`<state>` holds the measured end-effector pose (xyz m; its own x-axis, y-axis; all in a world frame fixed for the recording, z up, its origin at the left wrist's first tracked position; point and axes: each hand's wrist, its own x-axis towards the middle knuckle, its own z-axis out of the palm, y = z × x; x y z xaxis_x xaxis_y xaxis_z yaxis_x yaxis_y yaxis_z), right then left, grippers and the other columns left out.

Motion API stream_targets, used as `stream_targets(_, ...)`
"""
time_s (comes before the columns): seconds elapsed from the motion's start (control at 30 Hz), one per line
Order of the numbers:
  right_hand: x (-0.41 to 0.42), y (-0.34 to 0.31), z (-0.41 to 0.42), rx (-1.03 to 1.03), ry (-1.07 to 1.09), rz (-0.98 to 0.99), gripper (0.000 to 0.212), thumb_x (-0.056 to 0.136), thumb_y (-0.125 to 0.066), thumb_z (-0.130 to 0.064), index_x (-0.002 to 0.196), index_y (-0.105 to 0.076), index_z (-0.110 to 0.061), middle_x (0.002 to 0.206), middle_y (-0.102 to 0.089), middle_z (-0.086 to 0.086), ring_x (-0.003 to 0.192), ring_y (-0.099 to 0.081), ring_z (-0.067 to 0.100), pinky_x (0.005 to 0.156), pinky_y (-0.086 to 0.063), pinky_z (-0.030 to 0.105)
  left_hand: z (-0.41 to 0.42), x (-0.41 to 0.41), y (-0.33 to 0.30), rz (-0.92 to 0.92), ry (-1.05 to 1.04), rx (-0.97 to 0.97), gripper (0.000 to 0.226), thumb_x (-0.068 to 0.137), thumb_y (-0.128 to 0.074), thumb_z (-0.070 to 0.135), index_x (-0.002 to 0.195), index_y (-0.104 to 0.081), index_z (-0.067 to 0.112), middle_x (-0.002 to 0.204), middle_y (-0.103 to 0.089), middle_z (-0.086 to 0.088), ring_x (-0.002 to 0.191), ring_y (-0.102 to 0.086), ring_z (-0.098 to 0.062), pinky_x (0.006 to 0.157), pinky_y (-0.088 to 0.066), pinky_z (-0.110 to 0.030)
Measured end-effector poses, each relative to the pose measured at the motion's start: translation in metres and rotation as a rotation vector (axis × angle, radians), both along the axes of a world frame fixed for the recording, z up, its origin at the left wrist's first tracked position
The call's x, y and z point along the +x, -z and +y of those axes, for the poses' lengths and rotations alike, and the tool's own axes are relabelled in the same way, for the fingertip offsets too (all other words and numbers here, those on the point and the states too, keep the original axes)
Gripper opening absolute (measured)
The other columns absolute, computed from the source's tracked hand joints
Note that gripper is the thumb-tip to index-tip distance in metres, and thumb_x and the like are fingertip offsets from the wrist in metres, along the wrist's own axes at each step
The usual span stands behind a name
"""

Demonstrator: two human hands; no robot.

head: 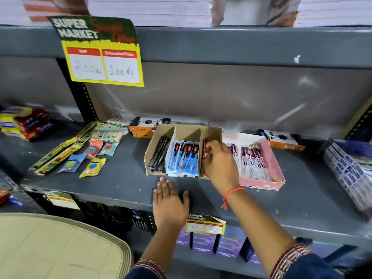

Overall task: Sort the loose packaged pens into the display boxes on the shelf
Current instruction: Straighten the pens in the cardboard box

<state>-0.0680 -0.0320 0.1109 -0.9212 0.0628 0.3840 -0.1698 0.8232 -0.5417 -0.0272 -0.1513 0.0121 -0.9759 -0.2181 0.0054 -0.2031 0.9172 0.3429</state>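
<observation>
1. Grey shelf [124, 178] carries a cardboard display box [182, 130] and a pink box [273, 160], mid-shelf.
2. Right hand [220, 164] fingers pinch a red packaged pen [205, 153] (in the cardboard box's right compartment).
3. Left hand [169, 202] lies flat, fingers spread, at the front edge.

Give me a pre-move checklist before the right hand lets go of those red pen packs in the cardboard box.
1. Right hand is over the rightmost compartment of the cardboard box: ok.
2. Red pen packs are in the grip: ok, fingers closed on them.
3. Packs are fully seated in the compartment: cannot tell, the hand hides them.
4. Colours are kept apart: ok, black pens fill the left slot and blue packs the middle.
5. Left hand is clear of the box: ok, it rests flat on the shelf, in front of the box.
6. Pink box is not disturbed: ok, it sits beside the cardboard box.
</observation>
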Motion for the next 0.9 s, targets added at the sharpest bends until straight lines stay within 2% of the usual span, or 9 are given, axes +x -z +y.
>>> stream_targets(0.13, 0.015, 0.017, -0.029, 0.036, -0.111, -0.001, 0.032, 0.084, -0.048, 0.000, 0.114, -0.058, -0.004, 0.114, -0.058, 0.019, 0.099, -0.059, 0.040, 0.077, -0.052, 0.043, -0.035, -0.004, -0.002, 0.002, -0.072, -0.023, 0.074, 0.095, -0.029, 0.046, 0.145, -0.002, -0.002, 0.156, -0.006, -0.019, 0.145, -0.007, -0.028, 0.119, -0.002, -0.036)
stream_targets(0.23, 0.017, 0.032, -0.046, 0.109, -0.145, -0.117, 0.033, 0.088, -0.044, -0.003, 0.118, -0.057, -0.005, 0.119, -0.055, 0.017, 0.101, -0.060, 0.040, 0.078, -0.051, 0.041, -0.053, -0.010, -0.002, -0.025, -0.102, -0.019, 0.076, 0.095, -0.029, 0.046, 0.145, -0.001, -0.003, 0.156, -0.001, -0.021, 0.145, -0.004, -0.029, 0.119, -0.001, -0.036)
stream_targets(0.4, 0.002, 0.046, -0.060, 0.244, -0.114, -0.388, 0.042, 0.090, -0.039, 0.000, 0.132, -0.046, -0.003, 0.134, -0.044, 0.017, 0.113, -0.057, 0.037, 0.091, -0.048, 0.038, -0.075, -0.024, -0.003, -0.055, -0.120, -0.011, 0.074, 0.095, -0.027, 0.044, 0.145, 0.002, -0.002, 0.156, 0.003, -0.020, 0.145, 0.002, -0.028, 0.119, 0.001, -0.037)
stream_targets(0.57, -0.020, 0.052, -0.072, 0.263, -0.098, -0.461, 0.042, 0.089, -0.039, 0.002, 0.128, -0.051, -0.005, 0.133, -0.042, 0.018, 0.108, -0.060, 0.038, 0.093, -0.048, 0.040, -0.080, -0.028, 0.001, -0.024, -0.128, -0.038, 0.074, 0.094, -0.028, 0.044, 0.145, 0.002, -0.001, 0.157, 0.002, -0.019, 0.145, 0.002, -0.028, 0.118, 0.002, -0.038)
stream_targets(0.7, -0.032, 0.053, -0.076, 0.308, -0.028, -0.500, 0.038, 0.088, -0.039, -0.003, 0.122, -0.055, -0.010, 0.133, -0.041, 0.016, 0.104, -0.062, 0.036, 0.113, -0.028, 0.047, -0.081, -0.027, 0.000, -0.003, -0.127, -0.039, 0.075, 0.094, -0.028, 0.045, 0.145, 0.002, -0.001, 0.157, 0.001, -0.019, 0.145, 0.001, -0.028, 0.118, 0.002, -0.038)
stream_targets(0.83, -0.033, 0.055, -0.077, 0.292, 0.021, -0.495, 0.036, 0.088, -0.039, -0.004, 0.121, -0.053, -0.004, 0.134, -0.041, 0.018, 0.101, -0.063, 0.037, 0.110, -0.035, 0.048, -0.080, -0.026, 0.000, -0.006, -0.123, -0.026, 0.075, 0.094, -0.027, 0.045, 0.145, 0.003, -0.001, 0.157, 0.002, -0.019, 0.145, 0.002, -0.028, 0.118, 0.003, -0.038)
stream_targets(0.9, -0.033, 0.056, -0.078, 0.255, 0.023, -0.489, 0.034, 0.090, -0.041, -0.007, 0.122, -0.053, -0.004, 0.134, -0.040, 0.017, 0.101, -0.063, 0.037, 0.103, -0.042, 0.044, -0.080, -0.026, 0.000, -0.007, -0.119, -0.016, 0.075, 0.094, -0.027, 0.045, 0.145, 0.004, -0.001, 0.157, 0.003, -0.019, 0.145, 0.003, -0.028, 0.118, 0.003, -0.038)
